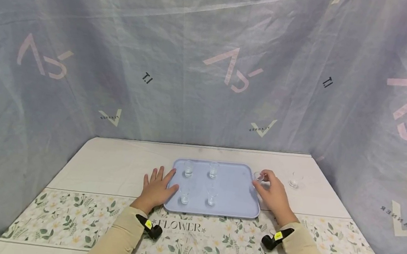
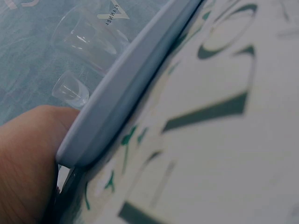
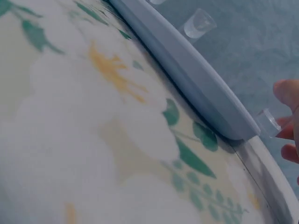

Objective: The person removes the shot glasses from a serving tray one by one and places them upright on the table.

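A pale blue tray (image 1: 233, 193) lies on the table. On it stand several small clear shot glasses: a back pair with a left glass (image 1: 188, 169) and a right glass (image 1: 213, 170), and a front pair with a left glass (image 1: 184, 197) and a right glass (image 1: 211, 198). My left hand (image 1: 156, 189) rests with spread fingers at the tray's left edge. Just past the tray's right edge, my right hand (image 1: 273, 193) holds another shot glass (image 1: 258, 176) between thumb and fingers. The right wrist view shows that glass (image 3: 268, 123) beside the tray's corner, partly hidden by fingers.
One more clear shot glass (image 1: 293, 182) stands on the table to the right of my right hand. A floral runner band (image 1: 190, 243) crosses the white table in front of the tray. Grey printed cloth (image 1: 208, 81) hangs behind and at both sides.
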The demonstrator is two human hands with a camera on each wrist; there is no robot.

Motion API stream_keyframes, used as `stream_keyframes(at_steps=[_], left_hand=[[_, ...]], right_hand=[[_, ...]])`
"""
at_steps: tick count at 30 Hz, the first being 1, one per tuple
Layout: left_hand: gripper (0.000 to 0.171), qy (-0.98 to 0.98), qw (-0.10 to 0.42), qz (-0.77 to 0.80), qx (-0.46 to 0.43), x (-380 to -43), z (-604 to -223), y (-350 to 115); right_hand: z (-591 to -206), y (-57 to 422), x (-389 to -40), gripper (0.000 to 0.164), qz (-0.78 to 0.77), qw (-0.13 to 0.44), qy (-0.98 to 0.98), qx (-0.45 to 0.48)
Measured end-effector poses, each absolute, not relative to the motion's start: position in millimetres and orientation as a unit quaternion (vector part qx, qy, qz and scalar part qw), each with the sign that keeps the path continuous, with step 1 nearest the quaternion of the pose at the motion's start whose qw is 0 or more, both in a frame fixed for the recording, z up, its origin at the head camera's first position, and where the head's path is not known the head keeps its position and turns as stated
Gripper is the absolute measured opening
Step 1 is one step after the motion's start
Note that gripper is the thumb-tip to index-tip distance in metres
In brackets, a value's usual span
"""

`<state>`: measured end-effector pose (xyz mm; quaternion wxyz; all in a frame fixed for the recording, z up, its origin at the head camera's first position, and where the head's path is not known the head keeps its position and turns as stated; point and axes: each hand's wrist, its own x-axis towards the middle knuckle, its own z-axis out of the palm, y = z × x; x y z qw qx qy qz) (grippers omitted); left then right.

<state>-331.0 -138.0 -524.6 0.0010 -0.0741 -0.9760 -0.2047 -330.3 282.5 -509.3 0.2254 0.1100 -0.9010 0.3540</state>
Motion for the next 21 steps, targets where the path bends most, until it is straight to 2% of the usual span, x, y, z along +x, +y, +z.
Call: stream_keyframes(at_steps=[9,21], left_hand=[[0.071,-0.977,-0.005,-0.201,-0.073,-332.8,-527.5,-136.7],[0.072,-0.976,0.002,-0.204,-0.08,-328.2,-518.0,-137.5]], right_hand=[[-513.0,291.8,-337.4,0.045,0.345,0.209,-0.914,0.038],[-517.8,298.0,-349.0,0.04,0.326,0.208,-0.922,0.001]])
